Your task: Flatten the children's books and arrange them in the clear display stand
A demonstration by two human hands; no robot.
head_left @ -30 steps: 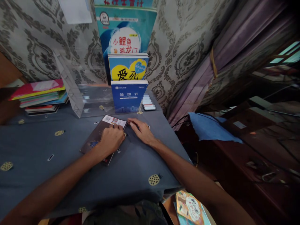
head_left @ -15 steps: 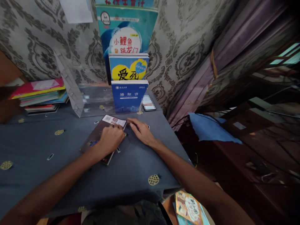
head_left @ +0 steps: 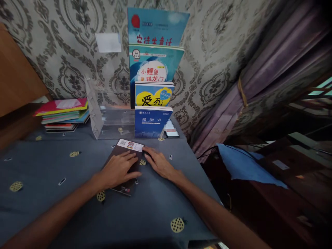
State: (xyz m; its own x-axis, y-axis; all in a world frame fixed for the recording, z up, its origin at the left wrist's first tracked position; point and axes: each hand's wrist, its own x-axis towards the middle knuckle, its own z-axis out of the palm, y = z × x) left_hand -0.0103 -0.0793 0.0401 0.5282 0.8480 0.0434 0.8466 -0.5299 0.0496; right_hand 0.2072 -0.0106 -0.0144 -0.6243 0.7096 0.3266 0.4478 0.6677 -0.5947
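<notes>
A dark book (head_left: 121, 188) with a white, barcoded strip along its far edge lies flat on the cloth-covered table. My left hand (head_left: 118, 169) rests on its cover with the fingers spread, hiding much of it. At the book's far right corner is my right hand (head_left: 160, 164), fingers stretched out and the fingertips touching or very near that corner. Just beyond stands a clear tiered rack (head_left: 94, 110). Its right side holds a blue booklet (head_left: 153, 126), a yellow-and-blue book (head_left: 145, 100) and taller teal books (head_left: 155, 27) behind.
A pile of books and folders (head_left: 64, 110) sits at the back left. Right of the rack lies a small blurred-out item (head_left: 171, 129). Patterned curtain (head_left: 111, 20) hangs behind the table. Past the table's right edge, a blue cloth (head_left: 241, 166) covers part of a dark red surface.
My left hand has gone from curled fingers to a flat, spread palm on the book. The book is turned a little straighter. The view has tilted upward, showing more of the rack's top book.
</notes>
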